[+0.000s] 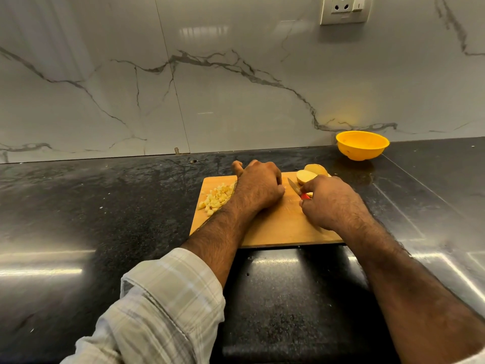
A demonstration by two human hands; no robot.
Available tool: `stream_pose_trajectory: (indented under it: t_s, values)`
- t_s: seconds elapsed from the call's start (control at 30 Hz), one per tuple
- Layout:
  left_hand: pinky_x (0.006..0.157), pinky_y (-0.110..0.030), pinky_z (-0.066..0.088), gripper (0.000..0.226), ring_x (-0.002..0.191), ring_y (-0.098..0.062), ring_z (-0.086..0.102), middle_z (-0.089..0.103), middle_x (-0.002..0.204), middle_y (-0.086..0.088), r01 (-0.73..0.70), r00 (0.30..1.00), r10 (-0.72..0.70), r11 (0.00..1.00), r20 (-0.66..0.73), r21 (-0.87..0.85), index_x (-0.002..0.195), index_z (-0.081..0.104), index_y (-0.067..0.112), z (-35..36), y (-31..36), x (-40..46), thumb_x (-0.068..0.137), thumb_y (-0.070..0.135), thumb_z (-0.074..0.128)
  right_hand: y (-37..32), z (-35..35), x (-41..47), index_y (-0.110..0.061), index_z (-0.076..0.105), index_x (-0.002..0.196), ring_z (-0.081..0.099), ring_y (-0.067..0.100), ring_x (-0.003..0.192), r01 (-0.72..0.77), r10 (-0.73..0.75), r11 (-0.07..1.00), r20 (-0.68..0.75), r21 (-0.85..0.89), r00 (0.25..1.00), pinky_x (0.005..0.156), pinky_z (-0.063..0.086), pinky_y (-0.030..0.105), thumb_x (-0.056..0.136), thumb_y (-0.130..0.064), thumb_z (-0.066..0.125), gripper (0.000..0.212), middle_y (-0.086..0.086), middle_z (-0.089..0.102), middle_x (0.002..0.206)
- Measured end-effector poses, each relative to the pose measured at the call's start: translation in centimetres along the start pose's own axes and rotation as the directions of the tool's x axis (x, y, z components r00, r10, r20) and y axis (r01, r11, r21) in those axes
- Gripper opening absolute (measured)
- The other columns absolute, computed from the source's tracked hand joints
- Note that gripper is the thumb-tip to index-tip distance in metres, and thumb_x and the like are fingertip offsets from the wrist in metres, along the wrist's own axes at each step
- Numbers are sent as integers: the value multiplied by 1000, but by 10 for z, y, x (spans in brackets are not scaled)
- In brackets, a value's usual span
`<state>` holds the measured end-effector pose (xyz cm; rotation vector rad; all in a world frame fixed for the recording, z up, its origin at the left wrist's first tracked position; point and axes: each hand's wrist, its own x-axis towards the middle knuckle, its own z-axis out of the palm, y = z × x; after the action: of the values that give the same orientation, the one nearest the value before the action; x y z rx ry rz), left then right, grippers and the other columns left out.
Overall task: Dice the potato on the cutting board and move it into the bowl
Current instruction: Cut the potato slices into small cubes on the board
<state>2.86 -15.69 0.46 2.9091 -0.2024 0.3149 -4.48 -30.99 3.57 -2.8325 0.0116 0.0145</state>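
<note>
Head view, dark speckled stone surface (pixel 105 206), wooden cutting board (pixel 278 227) at centre.

Left hand (pixel 258 186): knuckles up, fingers curled down onto the board near its middle; what lies under the fingers is hidden, so cannot tell whether it holds a potato piece. Rolled plaid sleeve (pixel 168 298) on that forearm.

Right hand (pixel 330 200): fingers curled round the red handle of a small knife (pixel 298 191); blade points away from the person, toward the left hand, tip low over the board.

Potato: pile of diced potato (pixel 216 197) on the board's left part, just beside the left wrist. Two uncut potato halves (pixel 311 174) at the board's far right corner, touching each other, just beyond the knife.

Yellow bowl (pixel 362 145): on the surface against the marble backsplash (pixel 210 88), beyond and right of the board, apart from it. Contents not discernible.

Wall socket (pixel 345 9) upper right.
</note>
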Motion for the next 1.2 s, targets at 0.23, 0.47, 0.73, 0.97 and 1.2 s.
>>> stream_pose_trajectory:
  t_s: [0.23,0.47,0.73,0.97,1.2]
  values:
    - [115,-63,19,9,128,-14,51,71,111,18,-24,999,27,996,35,-82,98,78,36,-1,-16,1,95,41,72,-2,4,2,-31,59,146,62,24,119,57,-57,998,44,-9,997,94,59,40,98,-33,71,50,3,64,137]
    - [114,-59,21,8,124,-9,53,71,111,21,-40,999,44,990,31,-138,101,75,38,-3,-24,2,94,34,75,1,0,2,-31,58,146,62,25,121,34,-34,999,-5,1,999,92,59,41,99,-32,70,49,6,61,140]
    - [112,-55,22,12,120,-9,55,72,112,20,-62,998,64,977,3,-205,107,75,36,-2,-21,-2,95,36,72,-1,6,4,-31,59,145,62,22,117,77,-76,997,26,-10,997,92,60,39,98,-35,69,48,2,64,135]
    - [114,-59,19,15,128,-12,50,72,108,21,-42,999,39,990,-23,-133,100,76,39,-2,-22,-2,93,52,72,0,4,6,-31,58,146,64,24,116,28,-28,1000,14,-2,1000,89,61,41,97,-34,71,51,5,63,137]
    - [112,-59,22,12,121,-13,53,70,103,19,-8,999,5,996,-31,-89,92,71,38,-2,-22,3,92,50,73,0,5,8,-31,58,145,64,24,116,25,-25,1000,24,-13,999,91,61,41,97,-36,71,50,5,63,137]
